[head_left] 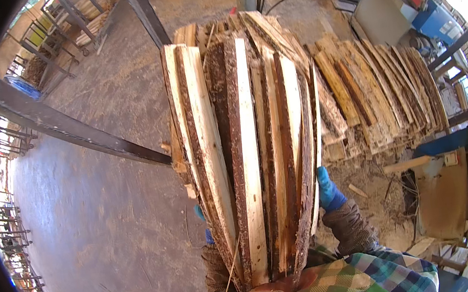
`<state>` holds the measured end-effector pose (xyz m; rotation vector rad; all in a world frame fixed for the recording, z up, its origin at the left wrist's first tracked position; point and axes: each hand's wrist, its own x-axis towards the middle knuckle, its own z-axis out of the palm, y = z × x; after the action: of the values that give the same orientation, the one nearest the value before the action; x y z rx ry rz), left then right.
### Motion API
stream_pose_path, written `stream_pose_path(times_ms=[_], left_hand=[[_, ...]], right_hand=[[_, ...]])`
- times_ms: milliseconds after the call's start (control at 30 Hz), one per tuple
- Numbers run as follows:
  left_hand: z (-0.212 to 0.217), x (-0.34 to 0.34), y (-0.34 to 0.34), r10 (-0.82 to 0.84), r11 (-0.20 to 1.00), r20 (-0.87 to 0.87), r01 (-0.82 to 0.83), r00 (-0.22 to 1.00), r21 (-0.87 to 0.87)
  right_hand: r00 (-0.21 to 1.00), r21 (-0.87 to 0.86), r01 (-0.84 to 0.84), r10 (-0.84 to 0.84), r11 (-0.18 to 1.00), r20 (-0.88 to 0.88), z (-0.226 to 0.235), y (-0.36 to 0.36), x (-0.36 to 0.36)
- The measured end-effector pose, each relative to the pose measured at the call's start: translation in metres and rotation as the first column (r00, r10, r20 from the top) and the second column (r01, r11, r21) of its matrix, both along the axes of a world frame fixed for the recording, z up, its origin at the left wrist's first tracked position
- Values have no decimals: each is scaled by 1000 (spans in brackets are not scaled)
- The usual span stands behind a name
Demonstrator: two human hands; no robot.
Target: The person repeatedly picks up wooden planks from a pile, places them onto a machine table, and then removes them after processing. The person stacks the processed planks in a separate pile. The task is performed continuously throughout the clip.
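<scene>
A large bundle of rough wooden slabs (pixel 247 162), pale wood with strips of brown bark, lies lengthwise in front of me. Its near end meets my checked clothing, and its far end reaches over more stacked wood (pixel 266 25). On the right side of the bundle, my right hand (pixel 328 188) in a blue glove grips the outer slabs, its fingertips partly hidden. At the opposite side my left hand (pixel 200 215), also blue-gloved, holds the bundle from the side and beneath. Most of that hand is covered by the wood.
A wide stack of barked slabs (pixel 373 94) stands to the right. A dark metal beam (pixel 74 127) slants across the left, over the concrete floor (pixel 109 219). Beyond the stack is a blue machine (pixel 438 22); a brown-panelled one (pixel 442 196) stands nearer right. Wood scraps litter the ground.
</scene>
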<state>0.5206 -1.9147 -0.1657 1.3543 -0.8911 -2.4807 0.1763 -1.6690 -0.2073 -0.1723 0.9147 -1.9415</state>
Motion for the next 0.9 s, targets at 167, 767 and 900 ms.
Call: stream_pose_path(times_ms=[167, 767, 900], left_hand=[[-2, 6, 13, -32, 999, -3, 32, 999, 9], [64, -133, 74, -713, 694, -261, 709, 651, -126], [89, -136, 100, -793, 598, -222, 795, 567, -101]], right_hand=[[987, 114, 144, -134, 983, -90, 14, 10, 30], [376, -95, 926, -913, 365, 157, 173, 166, 242], [221, -43, 970, -943, 238, -247, 231, 208, 260]])
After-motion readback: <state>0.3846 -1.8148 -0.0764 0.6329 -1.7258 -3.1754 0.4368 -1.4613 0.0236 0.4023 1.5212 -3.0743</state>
